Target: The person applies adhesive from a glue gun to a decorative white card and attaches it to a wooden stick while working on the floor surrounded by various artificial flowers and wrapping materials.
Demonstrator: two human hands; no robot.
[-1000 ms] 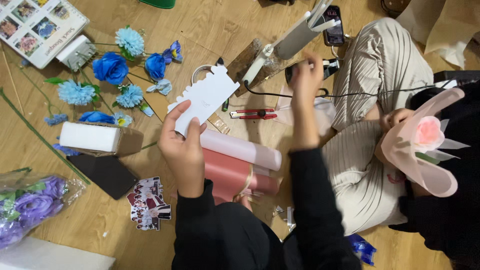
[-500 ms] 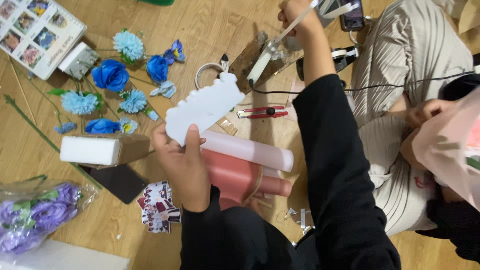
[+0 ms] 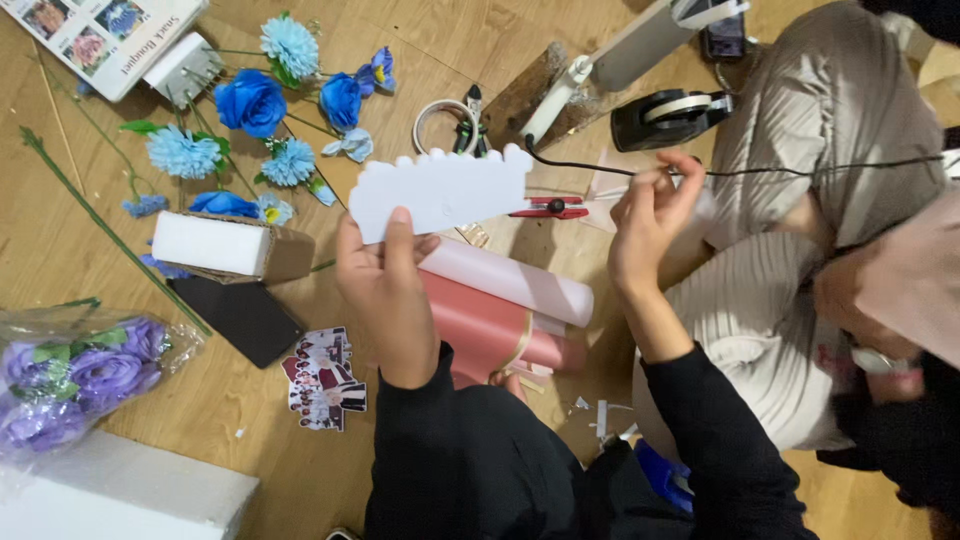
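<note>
So the person sitting on the wood floor (image 3: 450,30) has their left hand (image 3: 385,285) pinched shut on a white scalloped foam cutout (image 3: 440,190), thumb on the near face and the other fingers tucked behind, holding it up flat just above the fingertips with the bumpy edge pointing away. The right hand (image 3: 645,225) is off to the side of it, fingers curled in narrow as if pinching something tiny; honestly can't tell if there's a bit of tape in there or nothing at all. Just past those right fingertips sit a black tape dispenser (image 3: 670,115) and a thin black cord (image 3: 740,170) running across. Under the left wrist are pink paper rolls (image 3: 500,305), and red snips (image 3: 548,208) lie between the two hands. Out beyond the left fingers, well apart, there's a scatter of blue fabric flowers (image 3: 250,100) and a roll of white tape (image 3: 445,122). If it were me, I'd keep the grip low on that cutout so the foam doesn't bend or dent, hold it steady and level, and bring whatever's in the right hand to it slowly, clear of that cord.
</note>
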